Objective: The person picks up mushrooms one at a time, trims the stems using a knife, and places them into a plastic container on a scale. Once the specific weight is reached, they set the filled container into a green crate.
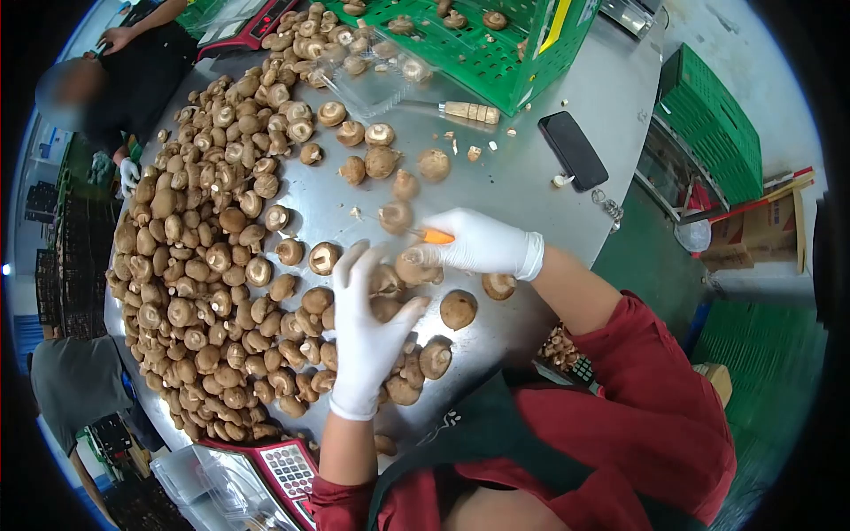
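My right hand (pixel 485 242), in a white glove, is closed on a small orange-handled knife (pixel 436 236) whose thin blade points left toward a shiitake mushroom (pixel 395 216). Under its fingertips lies another mushroom (pixel 420 269). My left hand (pixel 365 323), also gloved, has its fingers and thumb apart around a mushroom (pixel 384 281) on the steel table (pixel 531 212); a firm grip cannot be made out. Close to the left wrist sit more mushrooms (pixel 435 358). One dark cap (pixel 458 310) lies right of the left thumb.
A large mushroom heap (pixel 212 265) covers the table's left side. Beyond my hands are a clear plastic tray (pixel 367 80), a wooden-handled tool (pixel 469 111), a green crate (pixel 531 75) and a phone (pixel 573 150). A red scale (pixel 288 473) stands near me. Two people are at left.
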A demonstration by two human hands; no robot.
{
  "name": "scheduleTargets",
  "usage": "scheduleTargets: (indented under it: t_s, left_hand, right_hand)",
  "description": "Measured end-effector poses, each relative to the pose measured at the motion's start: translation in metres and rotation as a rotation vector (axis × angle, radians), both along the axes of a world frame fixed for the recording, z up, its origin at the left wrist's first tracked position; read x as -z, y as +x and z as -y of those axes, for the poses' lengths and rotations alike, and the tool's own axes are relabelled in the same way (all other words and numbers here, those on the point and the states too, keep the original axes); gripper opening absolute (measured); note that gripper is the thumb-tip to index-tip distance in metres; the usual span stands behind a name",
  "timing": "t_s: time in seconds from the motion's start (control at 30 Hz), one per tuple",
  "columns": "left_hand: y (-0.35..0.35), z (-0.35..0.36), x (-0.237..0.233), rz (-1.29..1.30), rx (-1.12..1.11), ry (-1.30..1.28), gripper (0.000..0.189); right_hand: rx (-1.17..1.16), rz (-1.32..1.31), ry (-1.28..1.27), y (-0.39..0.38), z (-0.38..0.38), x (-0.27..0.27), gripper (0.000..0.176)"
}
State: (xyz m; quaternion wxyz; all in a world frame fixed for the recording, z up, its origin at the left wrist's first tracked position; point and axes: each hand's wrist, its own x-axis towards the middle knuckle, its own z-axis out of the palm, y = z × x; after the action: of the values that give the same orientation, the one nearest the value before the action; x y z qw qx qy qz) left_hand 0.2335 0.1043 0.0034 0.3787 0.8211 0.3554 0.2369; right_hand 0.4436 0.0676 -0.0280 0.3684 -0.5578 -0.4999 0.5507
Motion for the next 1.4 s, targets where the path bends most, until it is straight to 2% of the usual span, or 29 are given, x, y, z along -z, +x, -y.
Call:
scheduleTargets:
  t_s: [0.07, 0.1, 0.2, 0.3, 0.4, 0.43, 0.5, 0.6, 0.63, 0.67, 0.73, 0.87, 0.97, 1.0, 1.1, 1.13, 1.27, 1.33, 1.4]
  left_hand:
    - [0.008, 0.005, 0.006, 0.036, 0.013, -0.02, 0.066]
    - [0.007, 0.005, 0.016, 0.054, 0.022, -0.017, 0.065]
    - [-0.009, 0.005, 0.034, 0.244, -0.029, -0.425, 0.06]
    - [-0.021, 0.009, 0.039, 0.324, -0.04, -0.524, 0.059]
    - [-0.026, 0.014, 0.028, 0.147, -0.009, -0.155, 0.058]
    - [-0.026, 0.016, 0.025, 0.092, 0.01, -0.035, 0.058]
    - [-0.028, 0.023, 0.019, -0.018, -0.034, 0.016, 0.057]
    - [-0.028, 0.033, 0.009, -0.241, -0.086, 0.164, 0.055]
    - [-0.026, 0.034, 0.009, -0.288, -0.053, 0.218, 0.055]
    - [-0.023, 0.035, 0.01, -0.336, -0.021, 0.274, 0.055]
    - [-0.018, 0.037, 0.014, -0.439, 0.038, 0.402, 0.052]
    - [-0.005, 0.038, 0.013, -0.572, 0.159, 0.459, 0.048]
    - [0.001, 0.032, 0.009, -0.595, 0.165, 0.433, 0.05]
    - [0.003, 0.029, 0.009, -0.596, 0.161, 0.396, 0.052]
    - [0.009, 0.021, 0.01, -0.58, 0.168, 0.305, 0.057]
    - [0.01, 0.02, 0.012, -0.564, 0.178, 0.287, 0.059]
    - [0.012, 0.016, 0.012, -0.518, 0.164, 0.215, 0.063]
    - [0.01, 0.015, 0.01, -0.402, 0.101, 0.094, 0.061]
    - [0.006, 0.015, -0.001, -0.282, 0.06, -0.027, 0.053]
  right_hand:
    - [0.024, -0.029, 0.037, -0.011, 0.003, -0.009, 0.044]
    - [0.032, -0.097, -0.038, -0.012, 0.006, -0.015, 0.044]
    - [0.062, -0.359, -0.227, -0.012, 0.014, -0.022, 0.044]
    - [-0.029, -0.334, -0.233, -0.012, 0.017, -0.015, 0.044]
    - [-0.008, 0.03, 0.34, -0.03, 0.017, 0.006, 0.043]
    - [-0.061, 0.131, 0.251, -0.029, 0.021, 0.0, 0.042]
    - [-0.127, 0.213, 0.197, -0.025, 0.026, -0.008, 0.038]
    - [0.048, 0.601, 0.2, 0.001, 0.015, -0.018, 0.036]
    - [0.263, 0.7, 0.318, 0.012, 0.006, 0.001, 0.036]
    - [0.351, 0.823, 0.335, 0.026, -0.006, 0.012, 0.038]
    - [0.375, 0.862, 0.363, 0.044, -0.024, 0.028, 0.04]
    - [0.324, 0.873, 0.379, 0.058, -0.047, 0.048, 0.041]
    - [0.289, 0.417, 0.473, 0.071, -0.051, 0.059, 0.039]
    - [0.243, 0.071, 0.111, 0.065, -0.042, 0.023, 0.039]
    - [0.255, -0.4, -0.122, 0.064, -0.024, 0.01, 0.038]
    - [0.218, -0.546, -0.101, 0.063, -0.019, 0.01, 0.04]
    - [0.293, -0.899, -0.158, 0.056, -0.002, 0.013, 0.037]
    - [0.306, -1.027, -0.162, 0.05, 0.004, 0.012, 0.037]
    - [0.219, -0.845, -0.085, 0.043, 0.008, 0.005, 0.043]
